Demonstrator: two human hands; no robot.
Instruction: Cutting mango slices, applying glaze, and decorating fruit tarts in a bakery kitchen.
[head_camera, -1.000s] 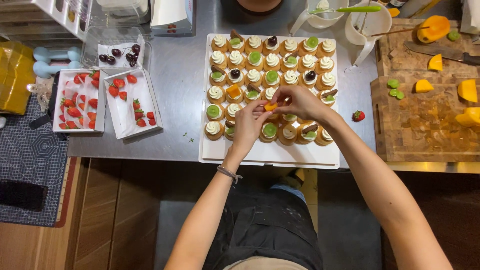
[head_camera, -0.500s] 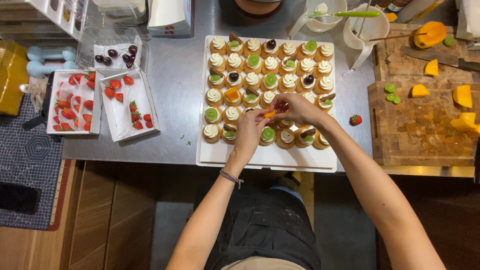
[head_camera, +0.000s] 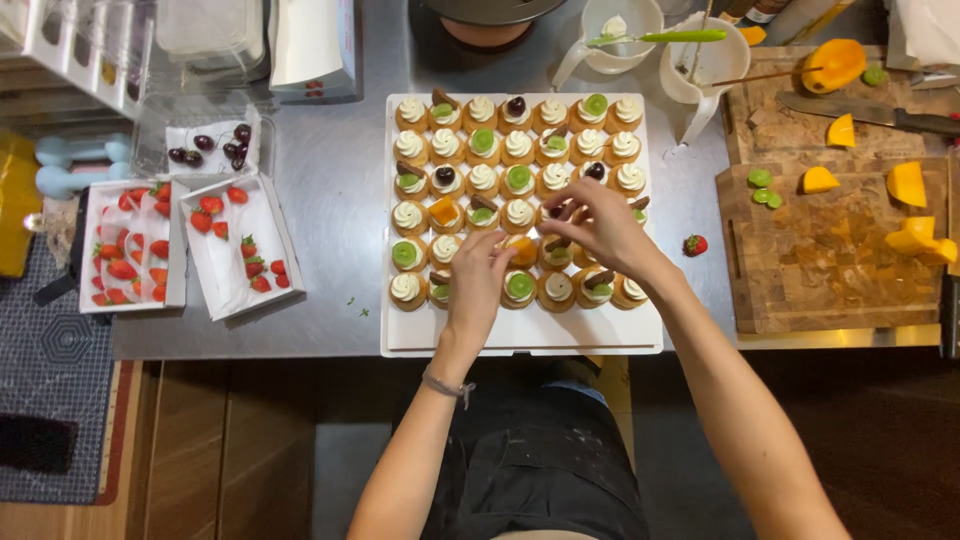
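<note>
The steel tabletop (head_camera: 330, 210) carries a white tray (head_camera: 520, 335) of cream-topped tartlets (head_camera: 483, 145), with strawberry boxes (head_camera: 235, 240) well to your left and cutting boards (head_camera: 830, 250) to your right. Set each topping lightly on the cream, centred, without pressing. Your left hand (head_camera: 478, 285) rests its fingers, loosely curled, on a front-row tartlet. Your right hand (head_camera: 597, 225) pinches something small and dark over the middle rows; what it is, I cannot tell.
</note>
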